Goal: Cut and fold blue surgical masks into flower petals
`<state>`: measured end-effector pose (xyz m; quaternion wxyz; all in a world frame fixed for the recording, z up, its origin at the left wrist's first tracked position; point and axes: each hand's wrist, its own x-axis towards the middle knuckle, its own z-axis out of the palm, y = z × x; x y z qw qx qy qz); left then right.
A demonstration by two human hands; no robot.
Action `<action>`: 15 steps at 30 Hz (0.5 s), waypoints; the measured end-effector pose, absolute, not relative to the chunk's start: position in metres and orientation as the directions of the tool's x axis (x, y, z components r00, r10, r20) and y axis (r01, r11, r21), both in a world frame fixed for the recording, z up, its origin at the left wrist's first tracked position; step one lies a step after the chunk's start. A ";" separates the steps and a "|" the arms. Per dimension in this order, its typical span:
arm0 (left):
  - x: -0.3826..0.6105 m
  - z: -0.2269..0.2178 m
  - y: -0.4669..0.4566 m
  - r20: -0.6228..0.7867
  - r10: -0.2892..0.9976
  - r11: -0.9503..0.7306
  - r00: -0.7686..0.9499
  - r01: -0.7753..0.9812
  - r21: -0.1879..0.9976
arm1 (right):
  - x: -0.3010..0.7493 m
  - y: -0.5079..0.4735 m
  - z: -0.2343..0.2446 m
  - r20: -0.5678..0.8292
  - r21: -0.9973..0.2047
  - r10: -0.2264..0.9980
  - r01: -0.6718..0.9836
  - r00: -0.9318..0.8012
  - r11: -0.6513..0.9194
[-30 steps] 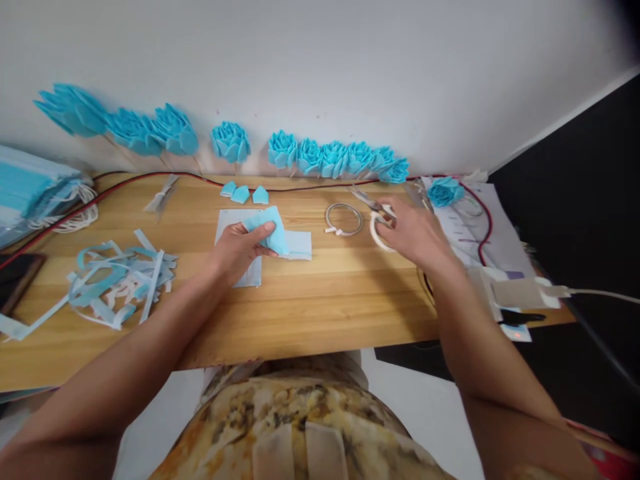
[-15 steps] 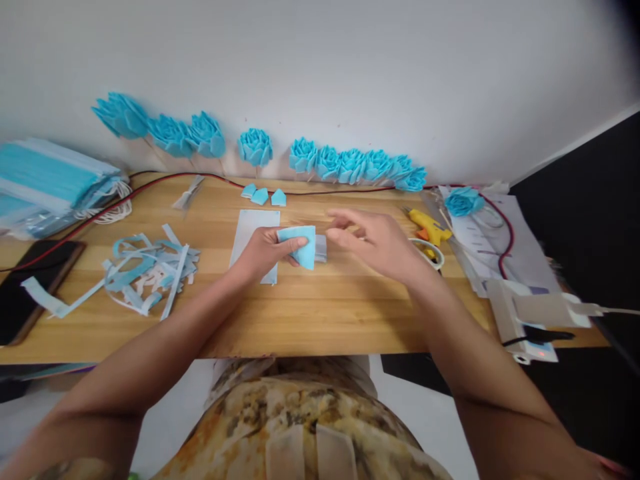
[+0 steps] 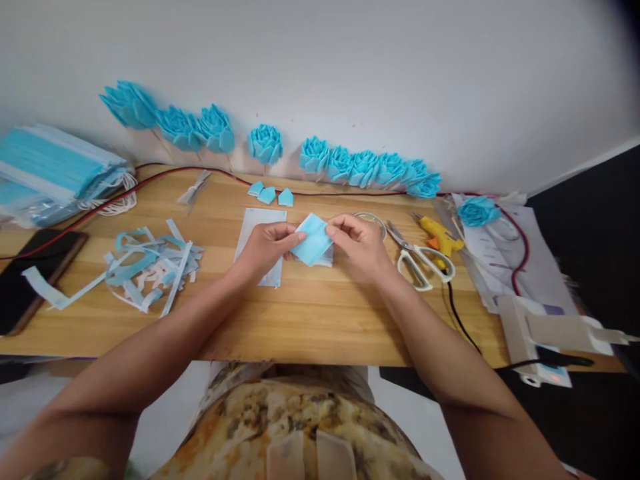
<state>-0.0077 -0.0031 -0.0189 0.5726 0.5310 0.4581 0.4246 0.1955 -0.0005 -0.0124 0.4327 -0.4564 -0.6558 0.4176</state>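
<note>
A light blue square of mask fabric (image 3: 313, 241) is held up between my two hands, turned so that its corners point sideways. My left hand (image 3: 270, 248) pinches its left corner between thumb and fingers. At the opposite corner, my right hand (image 3: 357, 241) pinches it the same way. Beneath the hands lies a pale flat mask sheet (image 3: 271, 277), partly covered by my left hand. Another greyish piece (image 3: 327, 257) shows just behind the square, mostly hidden. Three small folded blue petals (image 3: 267, 195) rest farther back on the table.
Blue fabric flowers (image 3: 265, 143) on sticks lean along the wall. White-handled scissors (image 3: 415, 257) and a yellow glue gun (image 3: 439, 235) lie to the right, near a power strip (image 3: 533, 333). Fabric scraps (image 3: 150, 267), a phone (image 3: 37, 273) and stacked masks (image 3: 55, 163) occupy the left.
My right hand has moved left and now grips the blue square's right corner. The square has turned from upright to diamond-wise. The scissors, mostly hidden before, now show.
</note>
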 end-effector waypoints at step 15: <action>-0.007 -0.018 -0.005 -0.054 0.957 0.035 0.284 0.074 0.997 | 0.189 -0.003 -0.022 0.238 -0.925 0.964 0.274 -0.123 0.263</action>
